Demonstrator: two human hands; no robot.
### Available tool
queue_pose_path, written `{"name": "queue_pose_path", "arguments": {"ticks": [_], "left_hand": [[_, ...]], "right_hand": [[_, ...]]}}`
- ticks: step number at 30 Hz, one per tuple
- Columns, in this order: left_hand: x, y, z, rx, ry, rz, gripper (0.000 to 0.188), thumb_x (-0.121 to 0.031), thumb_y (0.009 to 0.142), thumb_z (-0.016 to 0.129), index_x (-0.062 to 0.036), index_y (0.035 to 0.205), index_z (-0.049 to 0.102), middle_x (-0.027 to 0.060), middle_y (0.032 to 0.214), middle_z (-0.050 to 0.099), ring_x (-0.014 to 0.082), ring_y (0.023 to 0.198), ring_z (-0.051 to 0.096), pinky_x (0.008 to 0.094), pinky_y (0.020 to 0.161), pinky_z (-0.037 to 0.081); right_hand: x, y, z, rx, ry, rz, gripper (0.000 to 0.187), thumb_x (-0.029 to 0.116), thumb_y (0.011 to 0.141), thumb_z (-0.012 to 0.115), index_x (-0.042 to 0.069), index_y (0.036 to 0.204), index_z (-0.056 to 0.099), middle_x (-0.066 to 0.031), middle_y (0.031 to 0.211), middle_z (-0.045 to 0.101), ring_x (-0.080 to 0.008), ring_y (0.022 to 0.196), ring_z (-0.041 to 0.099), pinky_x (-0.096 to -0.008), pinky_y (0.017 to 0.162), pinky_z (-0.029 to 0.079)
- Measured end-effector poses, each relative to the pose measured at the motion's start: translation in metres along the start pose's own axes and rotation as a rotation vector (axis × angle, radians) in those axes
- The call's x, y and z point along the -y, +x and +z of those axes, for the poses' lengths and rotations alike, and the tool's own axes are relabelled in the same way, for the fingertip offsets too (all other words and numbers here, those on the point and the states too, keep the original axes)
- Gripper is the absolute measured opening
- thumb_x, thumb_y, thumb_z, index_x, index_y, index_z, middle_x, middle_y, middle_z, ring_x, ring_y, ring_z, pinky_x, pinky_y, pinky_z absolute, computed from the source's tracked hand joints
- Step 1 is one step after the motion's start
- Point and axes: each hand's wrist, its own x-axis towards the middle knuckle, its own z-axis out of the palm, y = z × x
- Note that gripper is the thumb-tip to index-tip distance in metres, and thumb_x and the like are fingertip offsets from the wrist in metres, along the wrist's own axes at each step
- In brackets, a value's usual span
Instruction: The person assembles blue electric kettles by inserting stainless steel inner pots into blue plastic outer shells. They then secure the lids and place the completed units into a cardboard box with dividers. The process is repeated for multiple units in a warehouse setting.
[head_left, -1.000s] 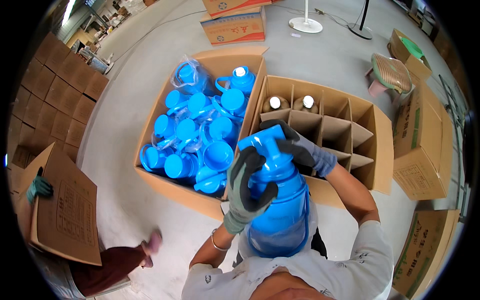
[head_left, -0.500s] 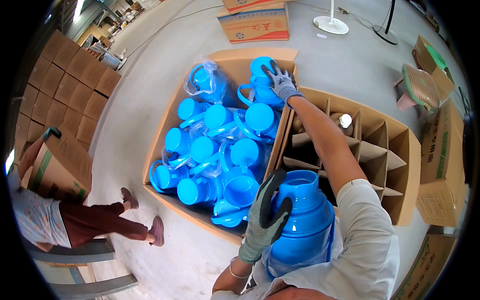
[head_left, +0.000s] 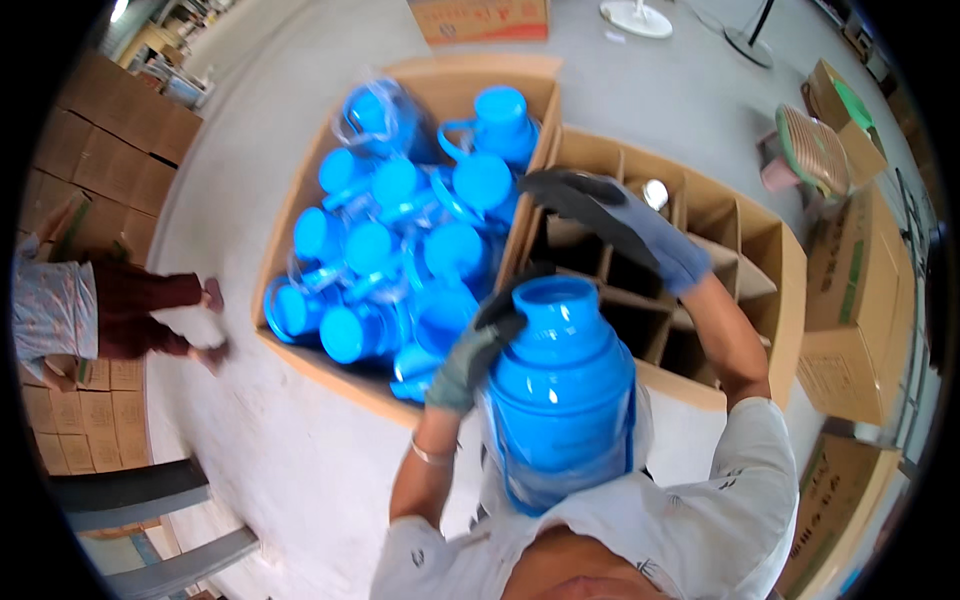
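Note:
A large blue plastic thermos casing (head_left: 556,385) with an open neck stands upright against my body, its lower part in clear film. My left hand (head_left: 470,355), in a grey-green glove with dark fingers, lies along the casing's left side near the neck, fingers stretched out. My right hand (head_left: 625,222), in a blue-grey glove with dark fingers, reaches over the divided carton (head_left: 785,305), open and holding nothing. A bottle with a white cap (head_left: 655,193) stands in one compartment beyond it. Left of it, an open carton (head_left: 330,372) is packed with several blue handled casings (head_left: 398,183), some in film.
Another person (head_left: 90,310) stands at the far left by stacked cartons (head_left: 105,170). Closed cartons (head_left: 850,300) line the right side, near a small stool (head_left: 812,150). A printed carton (head_left: 480,20) and white stand base (head_left: 636,18) are at the back.
My right hand has left the far blue casing and come back over the divided carton. My left hand's fingers have moved against the held-up casing's neck. The other person has moved toward the stacked cartons.

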Motion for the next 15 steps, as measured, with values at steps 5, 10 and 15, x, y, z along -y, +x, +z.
{"name": "queue_pose_path", "arguments": {"ticks": [5, 10, 15], "left_hand": [[0.041, -0.014, 0.000, -0.075, 0.456, 0.192, 0.063, -0.029, 0.084, 0.066, 0.0019, 0.133, 0.040, 0.0153, 0.123, 0.054, 0.0199, 0.114, 0.051, 0.0307, 0.096, 0.041], [-0.046, -0.076, 0.071, -0.123, 0.623, 0.327, 0.041, -0.025, 0.089, 0.059, 0.0039, 0.118, 0.054, 0.0139, 0.108, 0.063, 0.0218, 0.094, 0.063, 0.0365, 0.088, 0.049], [0.000, -0.088, -0.006, -0.433, 0.322, 0.508, 0.053, -0.040, 0.099, 0.031, 0.0003, 0.131, 0.042, 0.0161, 0.130, 0.048, 0.0239, 0.122, 0.046, 0.0364, 0.105, 0.034]], "right_hand": [[0.036, -0.079, 0.079, -0.068, -0.419, -0.147, 0.045, 0.024, 0.089, 0.058, 0.009, 0.130, 0.049, -0.0142, 0.133, 0.047, -0.0298, 0.125, 0.042, -0.0422, 0.105, 0.033], [0.017, -0.137, 0.050, -0.393, -0.088, 0.123, 0.052, 0.015, 0.086, 0.062, 0.008, 0.134, 0.042, -0.0169, 0.131, 0.045, -0.0288, 0.123, 0.044, -0.0391, 0.102, 0.040], [0.086, -0.195, 0.096, -0.675, -0.210, -0.326, 0.055, 0.014, 0.089, 0.055, 0.007, 0.139, 0.031, -0.0153, 0.133, 0.043, -0.0247, 0.121, 0.046, -0.0332, 0.101, 0.040]]}}
